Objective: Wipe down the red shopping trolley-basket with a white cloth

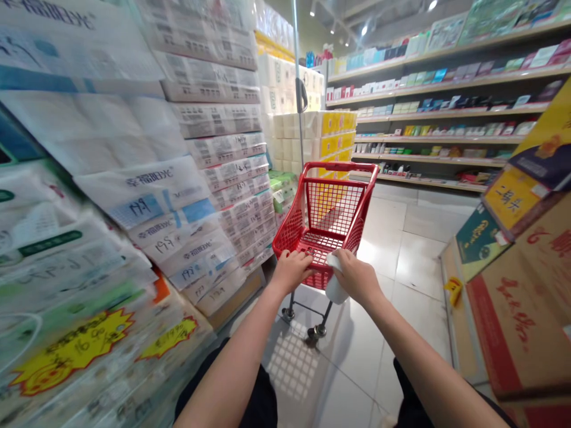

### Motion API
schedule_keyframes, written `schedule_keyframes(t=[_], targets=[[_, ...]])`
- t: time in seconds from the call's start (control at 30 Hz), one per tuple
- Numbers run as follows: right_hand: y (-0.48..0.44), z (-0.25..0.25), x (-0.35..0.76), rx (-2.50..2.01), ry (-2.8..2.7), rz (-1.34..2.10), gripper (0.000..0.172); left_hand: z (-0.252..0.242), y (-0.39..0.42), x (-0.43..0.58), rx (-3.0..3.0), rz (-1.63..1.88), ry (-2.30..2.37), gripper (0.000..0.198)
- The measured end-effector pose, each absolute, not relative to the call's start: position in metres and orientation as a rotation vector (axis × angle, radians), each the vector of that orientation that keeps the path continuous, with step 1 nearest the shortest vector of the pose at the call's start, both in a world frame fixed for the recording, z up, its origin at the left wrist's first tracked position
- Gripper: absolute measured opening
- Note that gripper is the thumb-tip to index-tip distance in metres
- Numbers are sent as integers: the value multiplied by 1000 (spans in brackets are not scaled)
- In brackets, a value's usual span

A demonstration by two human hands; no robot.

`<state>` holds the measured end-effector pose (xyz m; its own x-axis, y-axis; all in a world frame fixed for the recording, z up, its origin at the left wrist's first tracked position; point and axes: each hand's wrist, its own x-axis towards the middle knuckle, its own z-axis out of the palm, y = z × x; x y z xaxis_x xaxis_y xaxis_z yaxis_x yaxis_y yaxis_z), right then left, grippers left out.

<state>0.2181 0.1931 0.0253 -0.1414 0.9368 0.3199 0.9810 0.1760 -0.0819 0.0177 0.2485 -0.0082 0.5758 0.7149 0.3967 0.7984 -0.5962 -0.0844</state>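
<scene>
A red shopping cart [335,205] with mesh sides stands directly in front of me on the tiled floor. My left hand [292,270] is closed over the near edge of the cart, left of its middle. On the right of that same edge, my right hand [354,274] is wrapped round a white item [335,288], which hangs down below the fingers and looks soft. The cart's basket shows nothing lying in it.
Tall stacks of wrapped tissue packs [236,142] line the left side. Cardboard boxes [526,297] stand close on the right. Beyond the cart are a glass door edge [300,89], yellow-and-white packs [330,139] and wall shelves [437,113] of small goods.
</scene>
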Motion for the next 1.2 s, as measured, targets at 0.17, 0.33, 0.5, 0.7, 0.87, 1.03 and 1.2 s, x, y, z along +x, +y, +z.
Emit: schedule_keyframes(t=[0.17,0.33,0.5,0.7,0.87,1.03,1.2], targets=[[181,19,208,-1733,-2253,-180,27,-9,249,23,-2540,-496,-1273,24],[190,22,237,-1763,-2143,-145,26,-7,248,28,-2639,-538,-1267,24],[199,26,256,-1756,-2019,-66,27,-5,240,31,-2750,-631,-1207,22],[188,14,228,-1662,-2101,-43,31,2,234,21,-2728,-659,-1264,31],[184,5,213,-1539,-2195,72,30,9,225,28,-2724,-715,-1210,23],[193,11,222,-1474,-2274,59,32,9,222,37,-2854,-751,-1216,18],[217,16,245,-1566,-2015,69,35,8,221,37,-2845,-827,-1217,28]])
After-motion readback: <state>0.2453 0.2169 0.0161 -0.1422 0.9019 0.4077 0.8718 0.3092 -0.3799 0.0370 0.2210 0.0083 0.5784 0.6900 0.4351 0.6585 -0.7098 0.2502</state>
